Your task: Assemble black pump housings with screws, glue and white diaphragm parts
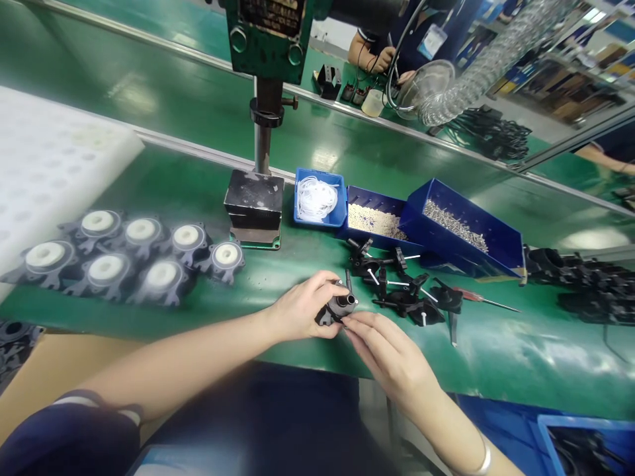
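Observation:
Near the front edge of the bench, my left hand [306, 307] is closed around a black plastic housing with a short round spout [346, 301]. My right hand [394, 354] meets its lower right side, thumb and fingertips pinched together. Whatever is between those fingertips is too small or hidden to make out. Just to the right lie several black plastic pieces [404, 301], some with white or silver pins sticking out of them. A screwdriver with a red handle [471, 295] rests beyond them.
Several black parts with white discs [163, 274] stand in rows at left. Behind my hands are a press [255, 198], a blue bin of clear rings [297, 215], a bin of cream pellets [377, 218] and a bin of screws [496, 244]. A co-worker [377, 56] sits opposite.

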The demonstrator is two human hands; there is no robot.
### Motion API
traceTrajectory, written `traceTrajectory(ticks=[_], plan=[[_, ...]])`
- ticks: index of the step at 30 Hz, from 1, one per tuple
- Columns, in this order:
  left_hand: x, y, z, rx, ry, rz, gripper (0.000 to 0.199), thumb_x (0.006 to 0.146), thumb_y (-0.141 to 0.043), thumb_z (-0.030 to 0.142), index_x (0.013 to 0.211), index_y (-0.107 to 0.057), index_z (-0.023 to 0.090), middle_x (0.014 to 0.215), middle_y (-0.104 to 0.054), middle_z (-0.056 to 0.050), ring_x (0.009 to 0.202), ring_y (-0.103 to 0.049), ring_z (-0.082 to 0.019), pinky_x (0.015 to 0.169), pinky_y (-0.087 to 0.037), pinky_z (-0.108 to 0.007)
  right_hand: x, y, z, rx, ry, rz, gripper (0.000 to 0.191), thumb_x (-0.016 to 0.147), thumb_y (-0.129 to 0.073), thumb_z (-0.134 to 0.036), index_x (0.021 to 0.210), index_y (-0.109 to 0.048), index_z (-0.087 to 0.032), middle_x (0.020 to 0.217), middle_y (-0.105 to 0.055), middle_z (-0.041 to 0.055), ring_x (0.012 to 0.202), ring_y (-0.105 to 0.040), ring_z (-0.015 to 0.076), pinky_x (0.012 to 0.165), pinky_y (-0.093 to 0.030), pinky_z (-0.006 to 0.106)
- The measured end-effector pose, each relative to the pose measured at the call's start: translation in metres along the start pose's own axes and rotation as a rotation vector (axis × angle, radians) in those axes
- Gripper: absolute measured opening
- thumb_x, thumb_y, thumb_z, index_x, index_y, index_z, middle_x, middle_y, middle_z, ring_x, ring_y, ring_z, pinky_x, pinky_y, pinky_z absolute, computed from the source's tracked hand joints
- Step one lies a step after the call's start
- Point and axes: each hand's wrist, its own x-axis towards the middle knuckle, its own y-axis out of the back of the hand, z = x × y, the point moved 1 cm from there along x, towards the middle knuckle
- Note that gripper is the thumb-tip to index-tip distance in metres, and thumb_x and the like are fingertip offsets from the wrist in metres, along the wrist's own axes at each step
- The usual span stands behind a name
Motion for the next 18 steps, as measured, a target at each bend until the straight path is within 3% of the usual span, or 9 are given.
traceTrajectory(ticks=[4,8,12,15,18], plan=[[0.0,-0.001,0.001,0.002,0.008,0.001,0.054,0.075,-0.068,0.029,0.125,-0.048,0.021,0.128,-0.05,-0.013,0.115,-0.059,-0.026,0.094,-0.055,-0.038,-0.018,-0.021,0.004,-0.018,-0.008,0.098,0.05,0.095,-0.052,-0.001,0.141,-0.046,-0.021,0.123,-0.052,0.0114,0.115,-0.054,0.0217,0.094,-0.053,0.038],[0.001,-0.001,0.001,0.034,0.018,0.005,0.055,0.074,-0.069,0.028,0.124,-0.048,0.019,0.127,-0.05,-0.014,0.113,-0.06,-0.026,0.093,-0.055,-0.038,-0.023,-0.031,0.011,-0.018,-0.016,0.155,0.045,0.093,-0.056,-0.003,0.134,-0.052,-0.021,0.124,-0.05,0.0119,0.118,-0.052,0.024,0.097,-0.05,0.044],[-0.001,0.0,0.001,0.082,-0.005,0.019,0.057,0.077,-0.069,0.032,0.127,-0.044,0.02,0.129,-0.049,-0.015,0.116,-0.059,-0.027,0.092,-0.056,-0.039,-0.02,-0.025,0.007,0.009,-0.07,0.213,0.039,0.092,-0.055,-0.004,0.127,-0.052,-0.019,0.126,-0.049,0.0127,0.118,-0.051,0.0236,0.097,-0.05,0.043],[-0.008,-0.001,0.008,0.159,-0.023,-0.002,0.07,0.076,-0.072,0.034,0.134,-0.037,0.019,0.133,-0.045,-0.018,0.122,-0.055,-0.033,0.095,-0.055,-0.044,-0.023,-0.023,-0.003,-0.022,-0.163,0.299,0.039,0.094,-0.055,-0.011,0.131,-0.05,-0.02,0.129,-0.046,0.0131,0.119,-0.049,0.0235,0.1,-0.049,0.043],[-0.019,-0.007,0.012,0.29,-0.005,-0.053,0.093,0.065,-0.078,0.024,0.143,-0.027,0.017,0.138,-0.039,-0.023,0.123,-0.054,-0.039,0.092,-0.056,-0.05,-0.029,-0.037,-0.009,-0.052,-0.235,0.255,0.045,0.094,-0.058,-0.026,0.137,-0.046,-0.02,0.137,-0.038,0.014,0.126,-0.043,0.0258,0.105,-0.046,0.043]])
